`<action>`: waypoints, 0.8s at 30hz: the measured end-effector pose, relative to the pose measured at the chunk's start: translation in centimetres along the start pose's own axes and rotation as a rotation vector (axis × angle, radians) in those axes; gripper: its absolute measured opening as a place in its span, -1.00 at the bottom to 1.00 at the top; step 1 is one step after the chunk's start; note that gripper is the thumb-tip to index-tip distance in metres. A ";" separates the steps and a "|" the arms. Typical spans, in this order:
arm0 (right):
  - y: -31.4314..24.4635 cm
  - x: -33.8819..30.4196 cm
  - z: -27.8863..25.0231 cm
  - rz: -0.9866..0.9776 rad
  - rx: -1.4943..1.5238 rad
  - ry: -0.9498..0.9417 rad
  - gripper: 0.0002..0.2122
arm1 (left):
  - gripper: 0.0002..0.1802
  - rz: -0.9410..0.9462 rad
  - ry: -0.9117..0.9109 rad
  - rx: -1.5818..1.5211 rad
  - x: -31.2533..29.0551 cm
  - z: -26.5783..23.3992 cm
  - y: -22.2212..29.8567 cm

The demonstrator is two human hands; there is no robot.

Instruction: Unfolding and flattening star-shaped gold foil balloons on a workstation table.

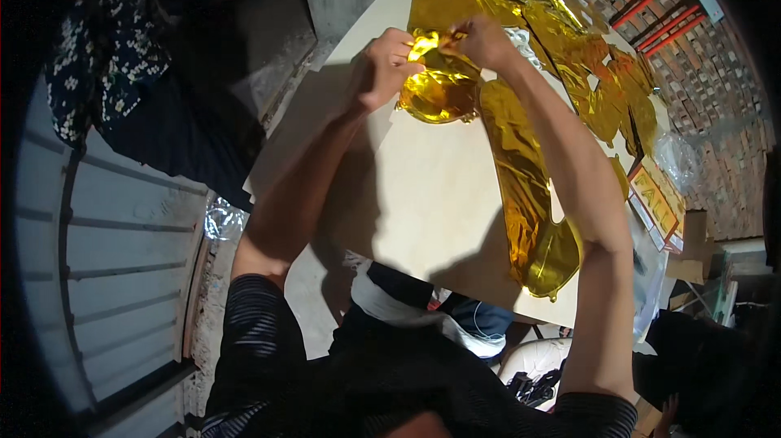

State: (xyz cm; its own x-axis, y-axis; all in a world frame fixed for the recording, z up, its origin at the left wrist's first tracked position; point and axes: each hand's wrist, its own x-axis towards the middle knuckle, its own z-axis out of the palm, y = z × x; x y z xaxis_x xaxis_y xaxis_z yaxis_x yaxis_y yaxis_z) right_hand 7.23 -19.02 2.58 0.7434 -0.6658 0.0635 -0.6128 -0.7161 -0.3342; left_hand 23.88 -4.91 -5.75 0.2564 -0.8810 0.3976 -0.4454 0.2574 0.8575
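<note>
A shiny gold foil balloon (439,96), flat and creased, lies toward the far side of the pale tabletop. At its upper left edge the fingers of my left hand (386,69) are closed on the foil. My right hand (482,43) pinches the same balloon's upper edge a short way to the right. The bright foil between my hands is bunched up. Beneath my right forearm stretches another flat gold foil balloon (518,157), its rounded end near the table's front edge. My right fingertips are partly in shadow.
More flat gold foil balloons (586,84) are spread along the table's far right side. Beside them stand a yellow and red box (657,202) and clear plastic wrap (677,157). A person in dark flowered clothing (114,47) is at the left. A brick wall (708,104) bounds the right.
</note>
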 end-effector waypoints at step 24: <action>5.9 5.2 -9.1 -0.073 0.202 0.590 -0.65 | -0.74 -0.010 -0.566 0.538 11.7 -2.2 8.1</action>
State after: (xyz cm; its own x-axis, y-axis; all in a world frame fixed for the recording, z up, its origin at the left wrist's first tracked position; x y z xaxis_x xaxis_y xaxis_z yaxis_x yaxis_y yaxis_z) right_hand 5.03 -28.65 9.51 0.4727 -0.6614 0.5823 -0.4602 -0.7488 -0.4769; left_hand 25.16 -12.30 6.58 -0.1495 -0.9880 0.0396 -0.8372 0.1478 0.5265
